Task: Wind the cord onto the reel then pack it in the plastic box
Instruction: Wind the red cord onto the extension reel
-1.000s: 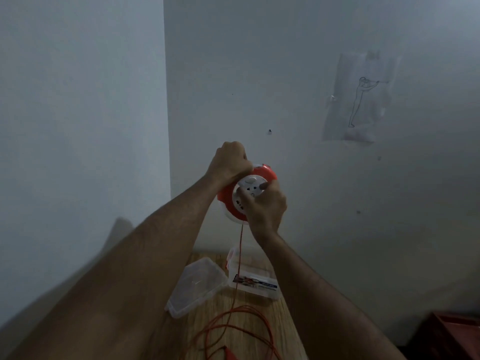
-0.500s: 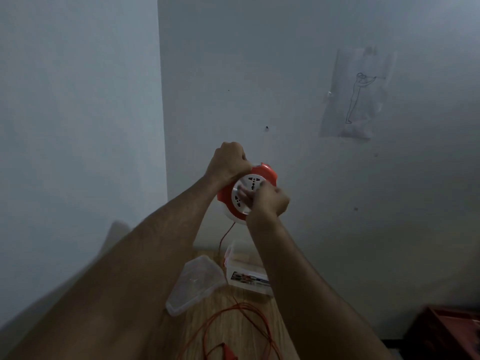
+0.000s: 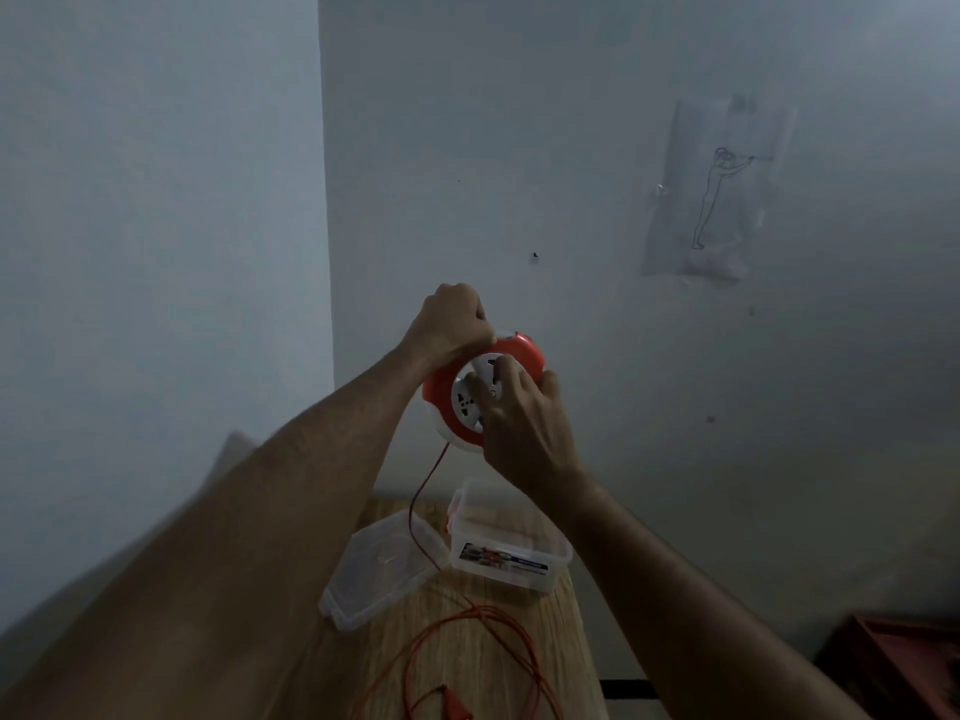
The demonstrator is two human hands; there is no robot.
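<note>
A: What has changed from a moment ago?

B: In the head view, the right hand (image 3: 524, 428) has turned on the white socket face of the reel (image 3: 485, 392); half a second back it sat bunched lower on that face, and now its fingers (image 3: 501, 367) spread across the hub. The cord (image 3: 423, 504) has swung left of where it hung.

A: How are the hands gripping?

B: The left hand (image 3: 449, 324) is curled tight round the top left rim of the orange reel, holding it up in front of the wall (image 3: 571, 148). The right hand's fingers are curled on the white centre; they seem to pinch a small knob there, though the dim light makes that uncertain.

A: Where does the cord go?

B: It drops from the reel's lower edge, below both hands, to loose loops on the wooden table (image 3: 509, 667).

A: And the containers?

B: Below the grip, the plastic box (image 3: 506, 558) stands open; nothing shows inside it. Its lid (image 3: 382, 574) lies just left of it, the cord crossing over the lid.
</note>
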